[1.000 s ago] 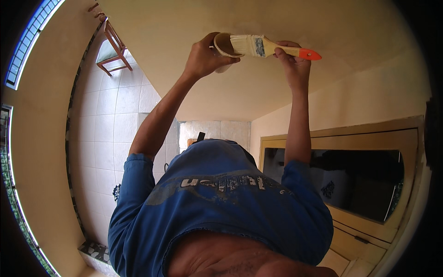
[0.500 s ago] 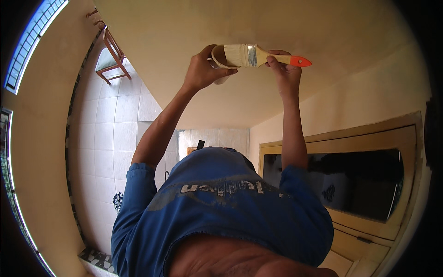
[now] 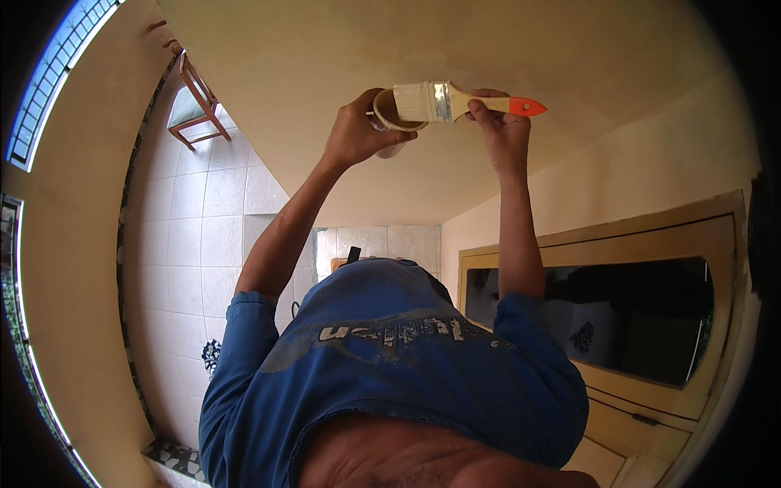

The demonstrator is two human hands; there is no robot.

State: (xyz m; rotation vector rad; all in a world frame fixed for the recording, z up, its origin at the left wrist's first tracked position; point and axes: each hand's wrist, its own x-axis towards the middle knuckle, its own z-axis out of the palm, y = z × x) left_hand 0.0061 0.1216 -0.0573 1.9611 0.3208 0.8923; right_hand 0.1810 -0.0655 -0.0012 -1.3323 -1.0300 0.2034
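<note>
My left hand (image 3: 355, 130) is wrapped round a paint cup (image 3: 394, 122), its open mouth toward me and paint smeared along the rim. In my right hand (image 3: 502, 126) is a wide flat paintbrush (image 3: 455, 103) with a wooden handle and a red-orange tip, held nearly level by the handle. The brush's paint-coated bristles (image 3: 413, 102) point left and lie over the cup's mouth; whether they touch the rim I cannot tell. Both hands are raised in front of a yellowish painted wall (image 3: 569, 49).
At the far left a wooden chair (image 3: 198, 102) with a pale seat stands on the tiled floor (image 3: 187, 244). To the right is a wooden door (image 3: 610, 252) with a dark glass panel (image 3: 626, 317). Barred windows (image 3: 61, 73) line the left edge.
The cup has dropped slightly and tilted, and the brush has shifted a little down with its bristles at the cup's upper rim. Both hands keep their holds.
</note>
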